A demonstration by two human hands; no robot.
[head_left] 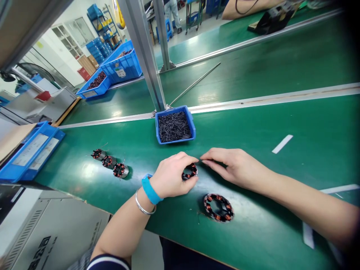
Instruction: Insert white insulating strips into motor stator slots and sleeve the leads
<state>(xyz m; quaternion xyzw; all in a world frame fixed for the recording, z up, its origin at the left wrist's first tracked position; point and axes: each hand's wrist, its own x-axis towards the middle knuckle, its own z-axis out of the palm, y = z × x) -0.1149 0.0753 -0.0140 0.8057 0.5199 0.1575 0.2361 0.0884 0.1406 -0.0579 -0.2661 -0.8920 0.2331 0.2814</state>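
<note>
Centre: a dark ring-shaped part with copper-orange windings (191,173), pinched between thumb and fingers of the left hand (174,174) over the glossy green worktop (253,127).
Right hand (236,165): thumb and forefinger tips nearly meet, just right of the ring; whether they pinch anything small, I cannot tell.
Risk: a loosened left pinch could let the ring twist; a dropped right wrist might nudge the copper-wound dark ring lying near (227,212).
Left: three copper-wound metal cylinders (109,162), in a row.
Far: a blue plastic bin (177,142) of thin black pieces (174,126); behind it, a silver metal post (143,52) obstructs.
</note>
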